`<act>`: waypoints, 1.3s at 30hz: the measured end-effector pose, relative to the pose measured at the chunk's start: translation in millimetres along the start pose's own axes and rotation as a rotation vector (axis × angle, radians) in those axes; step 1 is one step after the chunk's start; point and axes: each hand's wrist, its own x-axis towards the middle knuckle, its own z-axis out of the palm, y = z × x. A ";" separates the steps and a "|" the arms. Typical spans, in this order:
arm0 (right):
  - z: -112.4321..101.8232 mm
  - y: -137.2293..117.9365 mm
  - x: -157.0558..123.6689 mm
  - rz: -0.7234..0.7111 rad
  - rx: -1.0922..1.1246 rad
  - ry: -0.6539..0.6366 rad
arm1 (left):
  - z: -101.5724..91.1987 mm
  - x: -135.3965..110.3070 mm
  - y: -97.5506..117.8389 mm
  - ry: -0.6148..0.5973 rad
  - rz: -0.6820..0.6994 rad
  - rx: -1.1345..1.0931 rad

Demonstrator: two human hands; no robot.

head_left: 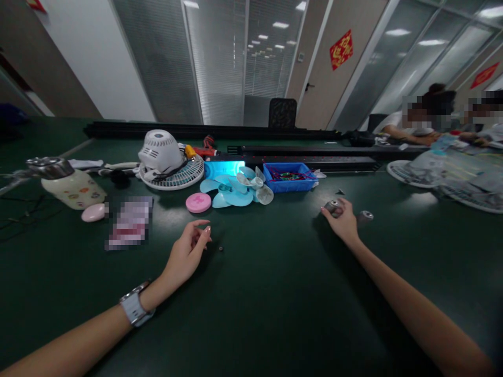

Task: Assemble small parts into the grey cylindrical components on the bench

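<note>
My right hand (345, 220) has its thumb and fingers closed round a small metal motor (334, 205), at or just above the green table (267, 309). A second, similar motor (366, 215) rests just right of that hand. On the left, my left hand (189, 246) is held over the table with nothing in it. Its index finger stretches out, the thumb is apart from it, and the other fingers curl loosely. A tiny metal nut or ring (220, 248) lies a little to the right of its fingertips.
Ahead are a white fan (161, 154), blue fan blades (233, 191), a pink round lid (198, 202) and a blue bin (291, 177) of wires. A bottle (73, 186) and phone-like object (130, 222) lie left. Far right, people sit beyond bagged fan parts (471, 170).
</note>
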 end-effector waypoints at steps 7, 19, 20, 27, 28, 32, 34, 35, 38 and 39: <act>11.7 -132.5 -80.3 -0.510 0.068 -0.251 | 1.1 1.1 -0.6 0.068 -0.042 -0.075; 95.8 -203.0 -119.6 -0.706 0.238 -0.905 | 2.4 0.4 -5.3 0.009 -0.030 -0.095; 89.5 -197.9 -115.8 -0.704 0.259 -0.870 | 2.4 0.4 -5.9 0.002 -0.031 -0.093; -2.1 -117.9 -25.3 -0.544 0.139 -0.236 | 1.1 0.6 -6.6 -0.032 -0.032 -0.068; -15.4 -102.8 -9.3 -0.502 0.063 -0.173 | 0.8 0.6 -6.0 -0.034 -0.032 -0.062; -47.8 -50.9 33.1 -0.262 -0.260 -0.179 | -0.3 0.5 -4.5 -0.031 -0.042 -0.045; -51.0 -36.2 39.8 -0.183 -0.336 -0.222 | -0.4 0.8 -5.2 -0.027 -0.042 -0.040; -50.6 -32.1 40.7 -0.170 -0.351 -0.228 | -0.4 1.0 -5.8 -0.026 -0.038 -0.037; -47.6 -28.0 40.5 -0.169 -0.368 -0.181 | -0.2 1.4 -7.3 -0.026 -0.032 -0.027; -47.3 -27.8 40.5 -0.166 -0.370 -0.172 | -0.1 1.4 -7.4 -0.024 -0.032 -0.024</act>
